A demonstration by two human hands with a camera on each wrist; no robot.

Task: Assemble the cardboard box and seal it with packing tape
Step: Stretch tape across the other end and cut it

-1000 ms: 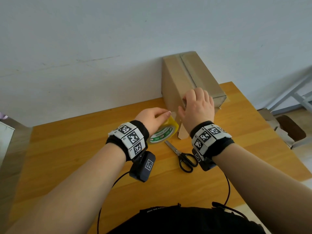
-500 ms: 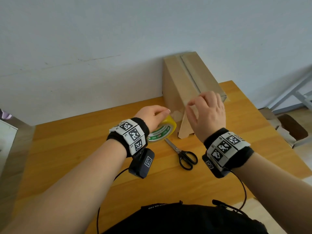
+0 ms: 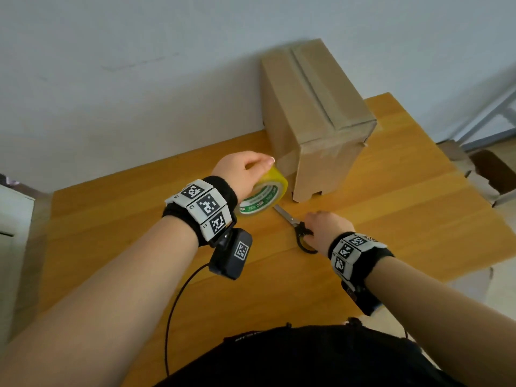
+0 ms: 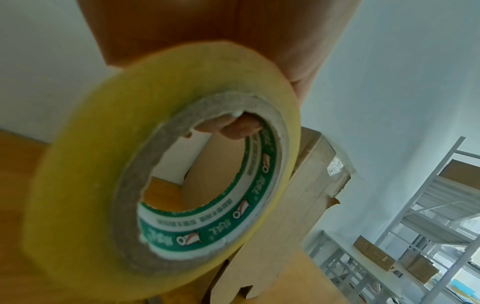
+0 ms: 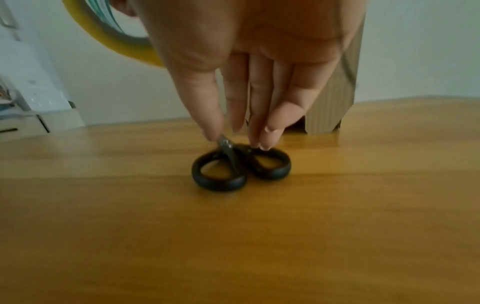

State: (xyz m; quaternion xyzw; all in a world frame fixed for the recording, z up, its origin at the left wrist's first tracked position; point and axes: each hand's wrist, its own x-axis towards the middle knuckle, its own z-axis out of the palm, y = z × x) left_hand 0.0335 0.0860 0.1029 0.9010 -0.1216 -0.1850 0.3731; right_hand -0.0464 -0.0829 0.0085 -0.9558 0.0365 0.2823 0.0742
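Observation:
A tall cardboard box (image 3: 315, 121) stands at the back of the wooden table, with tape over its top seam and down its front face. My left hand (image 3: 251, 169) grips a yellow tape roll (image 3: 265, 191) against the box's lower left side. Its fingertips (image 4: 233, 125) hook inside the roll's (image 4: 161, 156) cardboard core. A strip of tape (image 3: 287, 160) runs from the roll onto the box (image 4: 298, 205). Black-handled scissors (image 3: 290, 219) lie flat in front of the box. My right hand (image 5: 236, 139) reaches down and pinches the scissors (image 5: 233, 164) at the neck, just above the handles.
The table (image 3: 139, 233) ends against a pale wall behind the box. A white unit (image 3: 14, 219) stands to the left. Flattened cardboard (image 3: 488, 174) lies on the floor at the right, past the table edge. Metal shelving (image 4: 428, 205) with boxes stands farther right.
My right hand has left the box's front face and dropped to the scissors on the table. The left hand still holds the tape roll by the box.

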